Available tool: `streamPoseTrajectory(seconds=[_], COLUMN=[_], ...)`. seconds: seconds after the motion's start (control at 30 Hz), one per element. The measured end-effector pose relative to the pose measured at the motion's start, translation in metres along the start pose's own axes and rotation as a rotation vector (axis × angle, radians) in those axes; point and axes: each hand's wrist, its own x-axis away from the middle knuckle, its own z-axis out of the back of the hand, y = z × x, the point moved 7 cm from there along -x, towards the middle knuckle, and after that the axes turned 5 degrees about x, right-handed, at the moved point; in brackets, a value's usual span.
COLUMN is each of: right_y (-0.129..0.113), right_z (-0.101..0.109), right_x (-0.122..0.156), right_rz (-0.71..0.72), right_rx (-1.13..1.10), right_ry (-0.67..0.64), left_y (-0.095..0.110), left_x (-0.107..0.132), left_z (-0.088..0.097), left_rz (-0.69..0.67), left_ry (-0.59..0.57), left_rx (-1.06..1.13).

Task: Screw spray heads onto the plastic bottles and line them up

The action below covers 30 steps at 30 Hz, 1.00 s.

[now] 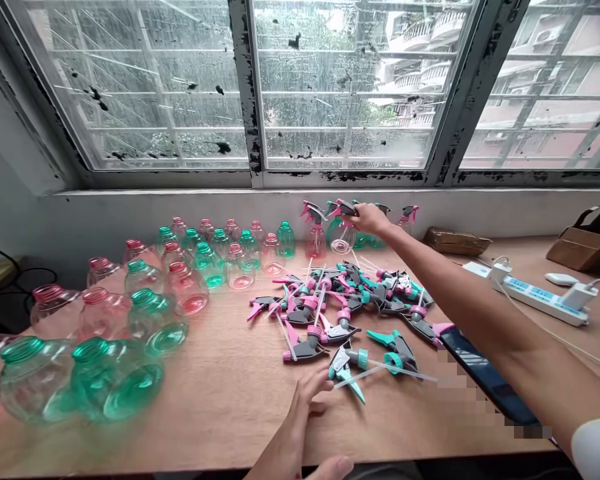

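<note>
My right hand (369,218) reaches to the far edge of the wooden table (230,400) and grips the trigger head of an assembled green spray bottle (341,235), which stands in a short row of finished bottles under the window sill. My left hand (300,427) lies near the front edge with fingers stretched toward a teal trigger sprayer (347,368). Between the hands lies a pile of pink and teal trigger sprayers (340,300) with dip tubes. Several empty pink and green plastic bottles (170,293) without caps cover the left half of the table.
A dark phone (485,380) lies under my right forearm. A white power strip (535,297) with plugs and cables sits at the right, with a brown bag (587,243) and a small box (455,241) behind it. The window wall bounds the table's far side.
</note>
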Motion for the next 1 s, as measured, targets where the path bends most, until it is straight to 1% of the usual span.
streamPoseTrajectory(seconds=[0.07, 0.13, 0.3, 0.47, 0.63, 0.73, 0.83, 0.93, 1.0], right_y=[0.001, 0.005, 0.020, 0.034, 0.044, 0.042, 0.038, 0.033, 0.027], right_z=[-0.013, -0.024, -0.038, -0.049, -0.063, -0.072, -0.074, -0.065, -0.053], right_x=[-0.010, -0.018, -0.030, -0.037, -0.038, -0.038, -0.038, -0.038, -0.035], right_rz=[-0.008, -0.024, -0.098, -0.128, -0.155, -0.148, -0.129, -0.106, -0.088], right_rx=[0.055, 0.092, 0.130, 0.078, -0.007, -0.034, -0.029, -0.011, 0.002], right_ry=[-0.045, -0.075, -0.091, -0.106, -0.100, -0.072, -0.022, 0.068, 0.176], left_y=[-0.002, -0.006, -0.019, -0.026, -0.024, -0.023, -0.022, -0.023, -0.024], left_x=[-0.001, -0.002, -0.003, -0.003, -0.003, -0.002, -0.001, -0.001, -0.001], left_z=[0.000, 0.002, 0.008, 0.008, 0.004, 0.005, 0.007, 0.010, 0.011], left_rz=[0.010, 0.022, 0.052, 0.054, 0.069, 0.082, 0.099, 0.116, 0.139], left_ry=[-0.013, 0.000, 0.076, 0.105, 0.102, 0.096, 0.094, 0.115, 0.138], left_rx=[-0.011, -0.020, -0.001, 0.016, 0.019, 0.020, 0.005, -0.011, 0.003])
